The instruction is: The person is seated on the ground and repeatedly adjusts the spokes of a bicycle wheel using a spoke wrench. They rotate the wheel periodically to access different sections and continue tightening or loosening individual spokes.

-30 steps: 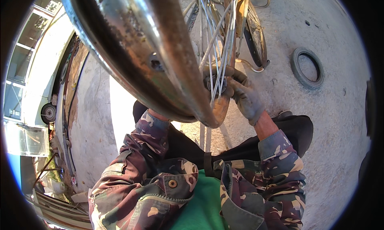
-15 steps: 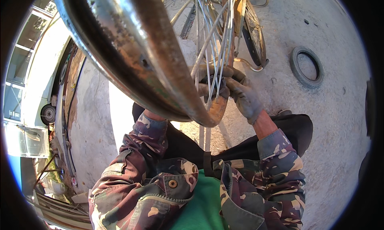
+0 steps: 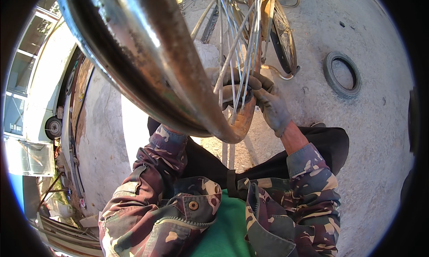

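Note:
A rusty bicycle wheel rim (image 3: 156, 65) rises large and close from the middle of the view to the upper left. Thin metal spokes (image 3: 237, 47) fan upward from its near inner side. My left hand (image 3: 230, 80), in a dirty grey work glove, reaches round behind the rim, which hides its wrist and palm. Its curled fingers show through the spokes. From the right comes my gloved right hand (image 3: 273, 108), thumb and fingers pressed together beside the rim's right edge, meeting the left fingertips. Whatever small thing lies between the fingertips is hidden.
On the concrete at right lies a small black tyre (image 3: 342, 75). Beyond the spokes stands a rusty bicycle frame with another spoked wheel (image 3: 284, 38). A small wheel (image 3: 53, 128) and long boards (image 3: 67, 237) line the left side. My bent knees flank the work.
The rim has tilted slightly. My right hand has shifted a little to the left, and the left fingers have moved slightly among the spokes.

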Tool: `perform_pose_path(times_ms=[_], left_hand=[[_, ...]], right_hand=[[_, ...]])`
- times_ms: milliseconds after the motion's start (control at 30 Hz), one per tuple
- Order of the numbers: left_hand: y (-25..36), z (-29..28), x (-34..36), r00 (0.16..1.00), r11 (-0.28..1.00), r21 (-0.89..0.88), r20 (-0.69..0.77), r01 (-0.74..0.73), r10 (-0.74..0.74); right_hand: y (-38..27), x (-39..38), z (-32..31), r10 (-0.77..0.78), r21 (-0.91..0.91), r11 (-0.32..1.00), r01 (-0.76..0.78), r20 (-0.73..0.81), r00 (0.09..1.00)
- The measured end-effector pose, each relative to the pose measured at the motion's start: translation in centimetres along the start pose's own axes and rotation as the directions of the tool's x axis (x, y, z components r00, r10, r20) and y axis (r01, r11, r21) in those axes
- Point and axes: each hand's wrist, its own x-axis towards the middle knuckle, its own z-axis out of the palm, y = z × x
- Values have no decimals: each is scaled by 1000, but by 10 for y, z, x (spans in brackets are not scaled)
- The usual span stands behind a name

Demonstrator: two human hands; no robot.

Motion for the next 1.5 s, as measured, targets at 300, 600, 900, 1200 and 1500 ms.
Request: perform_pose_path(times_ms=[300,600,900,1200,1500], left_hand=[[11,33,-2,973,949,306,-230,76,-4],[-38,-11,4,979,952,-245,137,183,-152],[-58,-19,15,981,928,-352,183,125,-63],[-29,-8,7,979,933,-316,167,169,-121],[-31,-7,-1,989,978,-163,92,128,-114]], right_hand=[[-1,3,0,-44,-21,999,43,-45,998],[0,5,2,-50,7,999,50,-57,997],[4,3,3,-30,-16,999,28,-109,994],[-8,-3,16,-24,19,1000,25,-62,998],[-4,3,4,-11,-7,1000,11,-31,999]])
